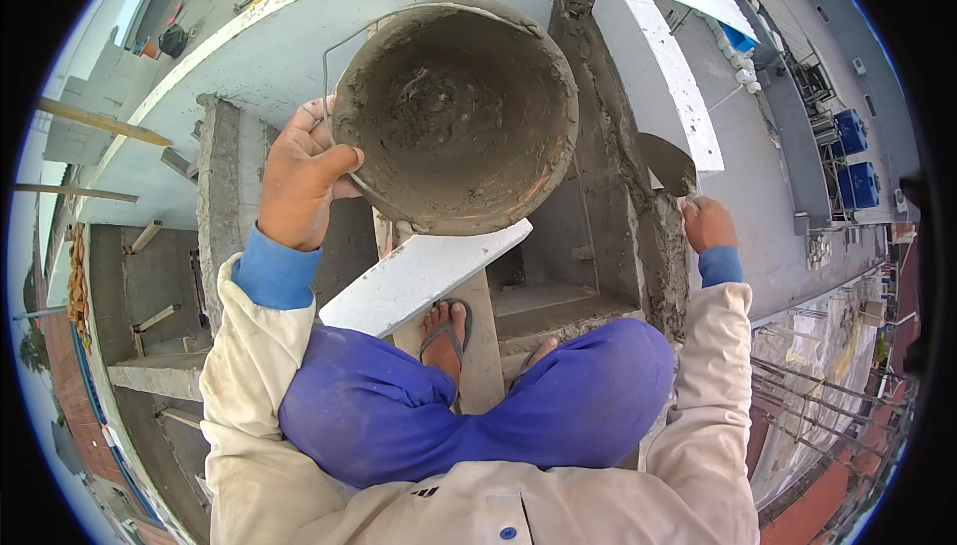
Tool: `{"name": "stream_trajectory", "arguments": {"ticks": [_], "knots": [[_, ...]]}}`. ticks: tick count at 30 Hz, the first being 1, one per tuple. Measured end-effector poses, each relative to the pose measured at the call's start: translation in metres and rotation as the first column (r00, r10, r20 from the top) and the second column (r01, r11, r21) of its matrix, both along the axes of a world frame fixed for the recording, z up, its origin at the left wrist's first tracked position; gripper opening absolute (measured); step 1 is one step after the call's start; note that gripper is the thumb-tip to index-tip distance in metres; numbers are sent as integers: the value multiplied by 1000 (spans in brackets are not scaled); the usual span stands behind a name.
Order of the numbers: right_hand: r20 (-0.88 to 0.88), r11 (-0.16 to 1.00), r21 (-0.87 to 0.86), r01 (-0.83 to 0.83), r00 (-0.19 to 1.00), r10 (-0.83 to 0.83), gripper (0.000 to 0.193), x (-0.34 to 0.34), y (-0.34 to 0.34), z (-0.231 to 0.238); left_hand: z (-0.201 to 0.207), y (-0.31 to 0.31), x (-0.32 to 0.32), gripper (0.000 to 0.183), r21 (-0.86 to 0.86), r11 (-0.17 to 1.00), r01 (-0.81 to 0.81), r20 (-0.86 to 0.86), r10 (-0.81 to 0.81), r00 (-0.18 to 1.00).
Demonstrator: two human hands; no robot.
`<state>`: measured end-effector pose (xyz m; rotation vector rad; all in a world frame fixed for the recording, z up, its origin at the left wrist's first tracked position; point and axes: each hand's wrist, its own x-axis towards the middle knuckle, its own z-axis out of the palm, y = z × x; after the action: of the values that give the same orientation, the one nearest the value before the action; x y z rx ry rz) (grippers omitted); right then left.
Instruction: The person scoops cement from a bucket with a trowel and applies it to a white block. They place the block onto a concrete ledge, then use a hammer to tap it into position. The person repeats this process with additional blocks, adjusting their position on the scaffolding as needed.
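Largest first: we note the mortar-smeared wall (pixel 663 261) running along our right. On it stands a white lightweight block (pixel 658 71), set lengthwise, presumably so it continues the course.

Next, the mortar bucket (pixel 564 71), ahead of us, over the near end of a second, slanting white block (pixel 429 278); whether the two touch we cannot tell. We judge the rim hold keeps the mouth steady and within the right arm's reach. Mouth faces up toward us; its long axis runs nearly along our line of sight. Inside, a mortar coating.

Then the trowel (pixel 666 161), by the standing block's near end, over the mortar. Its blade points away from us and leftward, long axis slanting the same way; handle mostly hidden.

Smallest, our grips. Left grip (pixel 307 171): closed on the bucket's left rim, thumb toward us, beside the wire bail (pixel 325 61). Right grip (pixel 710 224): curled into a fist, apparently around the trowel's handle.
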<state>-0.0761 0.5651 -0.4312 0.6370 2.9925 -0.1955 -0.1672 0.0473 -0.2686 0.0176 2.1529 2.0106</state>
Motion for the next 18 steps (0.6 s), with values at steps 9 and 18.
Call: {"name": "stream_trajectory", "arguments": {"ticks": [9, 18], "knots": [[-179, 605, -796, -32, 967, -184, 38, 65, -38, 98, -18, -112, 28, 57, 291, 895, -338, -67, 372, 926], [-49, 664, -740, -106, 993, 104, 38, 6, -84, 65, -99, -305, 222, 33, 380, 60, -923, 297, 937, 183]]}}
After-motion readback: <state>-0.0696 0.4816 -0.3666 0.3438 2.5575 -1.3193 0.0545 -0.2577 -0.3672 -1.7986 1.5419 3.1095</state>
